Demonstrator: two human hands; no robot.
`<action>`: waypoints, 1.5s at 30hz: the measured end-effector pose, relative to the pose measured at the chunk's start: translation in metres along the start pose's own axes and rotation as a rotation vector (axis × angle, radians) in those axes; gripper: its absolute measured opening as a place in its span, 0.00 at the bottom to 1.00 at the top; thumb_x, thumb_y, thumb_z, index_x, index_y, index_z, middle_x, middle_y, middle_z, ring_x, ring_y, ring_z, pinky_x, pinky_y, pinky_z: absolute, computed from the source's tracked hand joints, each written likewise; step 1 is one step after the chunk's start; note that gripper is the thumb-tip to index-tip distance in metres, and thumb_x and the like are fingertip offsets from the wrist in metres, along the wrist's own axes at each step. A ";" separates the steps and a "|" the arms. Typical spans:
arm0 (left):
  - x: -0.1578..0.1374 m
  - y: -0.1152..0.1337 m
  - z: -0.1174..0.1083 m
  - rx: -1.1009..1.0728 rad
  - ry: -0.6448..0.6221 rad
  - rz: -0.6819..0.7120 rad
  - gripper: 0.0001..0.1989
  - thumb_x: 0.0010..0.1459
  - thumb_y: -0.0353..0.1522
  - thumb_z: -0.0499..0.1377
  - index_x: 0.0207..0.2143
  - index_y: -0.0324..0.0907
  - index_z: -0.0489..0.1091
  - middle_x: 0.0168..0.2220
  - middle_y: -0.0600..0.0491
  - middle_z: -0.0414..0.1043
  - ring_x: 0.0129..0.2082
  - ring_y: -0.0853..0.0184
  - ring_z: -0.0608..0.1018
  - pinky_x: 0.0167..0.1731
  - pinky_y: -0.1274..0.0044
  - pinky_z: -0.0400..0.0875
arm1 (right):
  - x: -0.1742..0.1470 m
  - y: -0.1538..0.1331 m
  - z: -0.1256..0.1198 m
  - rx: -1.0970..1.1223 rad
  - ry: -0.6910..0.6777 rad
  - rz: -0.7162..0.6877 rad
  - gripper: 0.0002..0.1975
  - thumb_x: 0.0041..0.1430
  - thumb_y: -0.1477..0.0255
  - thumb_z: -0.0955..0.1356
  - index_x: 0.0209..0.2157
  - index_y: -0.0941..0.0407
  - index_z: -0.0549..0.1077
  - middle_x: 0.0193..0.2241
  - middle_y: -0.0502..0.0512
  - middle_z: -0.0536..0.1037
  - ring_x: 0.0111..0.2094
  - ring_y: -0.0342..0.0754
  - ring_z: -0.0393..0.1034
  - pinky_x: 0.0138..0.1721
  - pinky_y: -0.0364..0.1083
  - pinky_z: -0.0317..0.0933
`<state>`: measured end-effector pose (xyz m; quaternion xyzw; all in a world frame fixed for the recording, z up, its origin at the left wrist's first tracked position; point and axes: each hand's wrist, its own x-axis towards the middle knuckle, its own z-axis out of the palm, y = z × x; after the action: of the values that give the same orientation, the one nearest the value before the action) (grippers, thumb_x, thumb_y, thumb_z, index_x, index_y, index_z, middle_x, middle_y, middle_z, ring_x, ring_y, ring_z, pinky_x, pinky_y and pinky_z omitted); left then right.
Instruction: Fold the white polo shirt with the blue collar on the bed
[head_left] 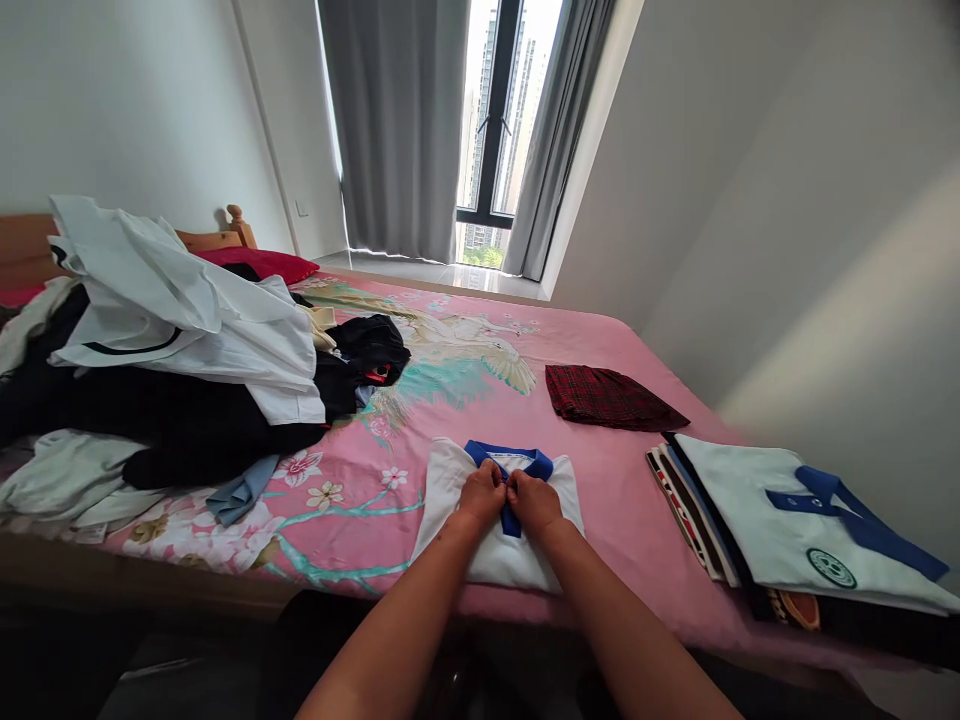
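A white polo shirt (517,568) with a blue collar and blue placket lies folded on the bed before me, its collar pointing away. My left hand (482,494) pinches the left side of the collar opening, near the top of the placket. Close beside it, my right hand (532,500) pinches the right side of the same opening. The fingertips of both hands nearly meet. Part of the placket shows below them, while the buttons there are hidden by my fingers.
To the right, a stack of folded clothes is topped by another white polo shirt (780,510). Behind it lies a folded red plaid garment (611,396). A loose heap of clothes (187,400) covers the left of the pink bed sheet (480,420). Grey curtains (397,130) flank the window.
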<state>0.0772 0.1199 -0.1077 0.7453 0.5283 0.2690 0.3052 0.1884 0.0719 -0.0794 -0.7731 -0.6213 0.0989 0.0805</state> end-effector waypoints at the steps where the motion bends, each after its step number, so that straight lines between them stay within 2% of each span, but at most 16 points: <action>1: 0.000 0.002 0.000 0.016 0.000 -0.024 0.07 0.49 0.24 0.55 0.31 0.42 0.62 0.28 0.55 0.70 0.30 0.69 0.72 0.32 0.79 0.62 | 0.000 0.000 0.000 -0.004 -0.003 0.003 0.10 0.59 0.68 0.61 0.40 0.53 0.71 0.34 0.55 0.78 0.37 0.51 0.73 0.34 0.45 0.57; 8: 0.004 0.017 -0.003 0.102 -0.048 -0.115 0.12 0.47 0.26 0.59 0.35 0.40 0.63 0.32 0.48 0.71 0.33 0.60 0.74 0.31 0.75 0.62 | -0.002 -0.004 -0.003 -0.056 -0.039 -0.014 0.12 0.61 0.69 0.59 0.42 0.53 0.71 0.35 0.58 0.78 0.38 0.53 0.73 0.35 0.46 0.59; 17: -0.001 0.007 -0.001 0.057 -0.009 -0.076 0.08 0.49 0.22 0.53 0.31 0.42 0.63 0.30 0.52 0.70 0.32 0.65 0.73 0.31 0.77 0.60 | 0.013 -0.001 0.004 -0.099 -0.021 -0.102 0.13 0.60 0.71 0.59 0.41 0.58 0.71 0.35 0.63 0.78 0.37 0.55 0.73 0.34 0.46 0.58; 25: 0.000 -0.003 -0.003 -0.131 0.014 -0.075 0.08 0.46 0.23 0.56 0.28 0.42 0.61 0.26 0.57 0.67 0.28 0.70 0.71 0.31 0.80 0.61 | 0.006 0.015 0.017 -0.047 0.089 -0.160 0.09 0.61 0.70 0.60 0.39 0.54 0.70 0.30 0.53 0.77 0.31 0.47 0.72 0.29 0.43 0.49; 33: 0.006 -0.006 -0.006 -0.242 -0.016 -0.109 0.09 0.43 0.23 0.58 0.28 0.41 0.62 0.25 0.58 0.68 0.27 0.73 0.71 0.29 0.82 0.62 | 0.001 0.021 0.028 0.020 0.159 -0.179 0.10 0.63 0.69 0.59 0.41 0.55 0.68 0.30 0.51 0.77 0.30 0.46 0.70 0.29 0.43 0.47; 39: 0.006 -0.004 -0.004 -0.194 -0.017 -0.121 0.07 0.45 0.24 0.57 0.27 0.42 0.62 0.26 0.58 0.69 0.28 0.72 0.71 0.29 0.81 0.61 | -0.002 0.018 0.021 0.078 0.137 -0.162 0.10 0.62 0.69 0.59 0.40 0.55 0.68 0.29 0.52 0.76 0.30 0.46 0.70 0.30 0.42 0.49; 45: -0.007 0.002 -0.001 -0.063 0.027 -0.060 0.06 0.49 0.24 0.55 0.29 0.43 0.62 0.28 0.57 0.68 0.30 0.70 0.70 0.31 0.79 0.59 | 0.014 0.017 0.006 0.154 0.033 -0.142 0.06 0.56 0.72 0.63 0.32 0.56 0.71 0.29 0.50 0.76 0.31 0.43 0.68 0.30 0.41 0.50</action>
<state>0.0760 0.1132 -0.1061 0.7155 0.5457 0.2863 0.3292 0.2057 0.0819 -0.0906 -0.7203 -0.6636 0.1275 0.1566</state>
